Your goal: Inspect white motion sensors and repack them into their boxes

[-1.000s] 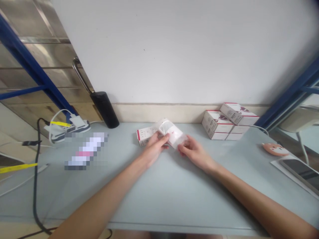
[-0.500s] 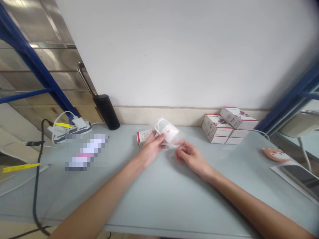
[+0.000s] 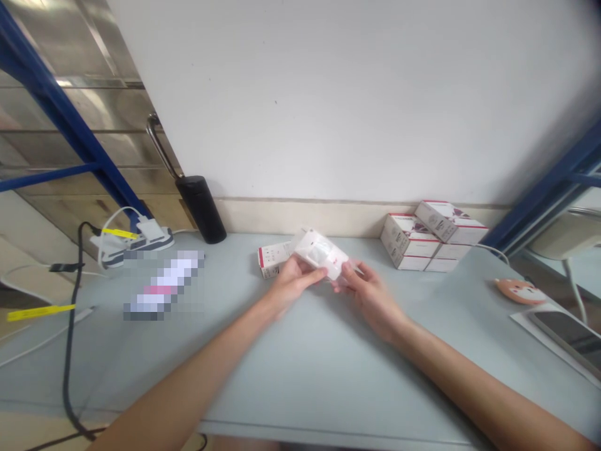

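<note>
Both hands hold a white device in a clear plastic bag (image 3: 321, 252), raised a little above the table. My left hand (image 3: 292, 279) is closed on its left end, thumb on top. At the right end, my right hand (image 3: 369, 289) pinches the bag and device between thumb and fingers. A small red marking shows on the device's face; its underside is hidden. Behind my left hand, a white box with a red edge (image 3: 271, 258) lies on the table, partly covered by the hand and the bag.
Several white and red boxes (image 3: 413, 241) are stacked at the back right. A black bottle (image 3: 201, 210) stands at the back left, near a power strip (image 3: 136, 247) and a blurred-out phone (image 3: 164, 285). An orange animal-faced object (image 3: 520, 292) and a grey phone (image 3: 568, 338) lie right.
My right hand has moved up and now grips the right end of the bagged device. The device has turned, with its face tilted more toward me. My left hand keeps its hold.
</note>
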### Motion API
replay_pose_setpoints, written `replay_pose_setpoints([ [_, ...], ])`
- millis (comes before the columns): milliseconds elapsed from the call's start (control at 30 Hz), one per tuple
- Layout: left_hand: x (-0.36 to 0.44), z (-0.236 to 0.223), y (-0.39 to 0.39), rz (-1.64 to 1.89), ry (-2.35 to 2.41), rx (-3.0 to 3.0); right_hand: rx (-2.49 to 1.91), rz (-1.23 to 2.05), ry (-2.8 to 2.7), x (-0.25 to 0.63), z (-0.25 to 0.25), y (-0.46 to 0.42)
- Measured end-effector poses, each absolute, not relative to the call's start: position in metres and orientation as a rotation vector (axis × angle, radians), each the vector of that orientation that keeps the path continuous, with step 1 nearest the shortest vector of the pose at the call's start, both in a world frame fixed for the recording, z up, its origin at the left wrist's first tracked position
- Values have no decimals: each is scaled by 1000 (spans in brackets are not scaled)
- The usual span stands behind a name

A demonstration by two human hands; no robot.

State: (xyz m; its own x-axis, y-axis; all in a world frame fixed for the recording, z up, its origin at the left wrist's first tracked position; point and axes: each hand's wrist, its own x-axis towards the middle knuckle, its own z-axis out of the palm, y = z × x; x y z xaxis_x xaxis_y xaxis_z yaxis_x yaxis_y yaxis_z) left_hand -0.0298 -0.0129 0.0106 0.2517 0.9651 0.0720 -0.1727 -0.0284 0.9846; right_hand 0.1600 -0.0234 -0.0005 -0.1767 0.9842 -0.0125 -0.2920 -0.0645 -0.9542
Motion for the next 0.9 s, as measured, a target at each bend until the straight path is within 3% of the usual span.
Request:
replay_pose_setpoints([
  [200,-30,6,-13,1027,887,1273,-966,1397,-944,164,-3,-18],
  [367,-35,2,-6,1202,906,1315,-921,1438,-872,172,9,-16],
  [633,-48,-1,-4,1375,1296,2367,-956,1699,-966,191,22,-8],
  [900,-45,3,-6,1230,1165,2589,-1213,1144,-1399,208,12,9],
])
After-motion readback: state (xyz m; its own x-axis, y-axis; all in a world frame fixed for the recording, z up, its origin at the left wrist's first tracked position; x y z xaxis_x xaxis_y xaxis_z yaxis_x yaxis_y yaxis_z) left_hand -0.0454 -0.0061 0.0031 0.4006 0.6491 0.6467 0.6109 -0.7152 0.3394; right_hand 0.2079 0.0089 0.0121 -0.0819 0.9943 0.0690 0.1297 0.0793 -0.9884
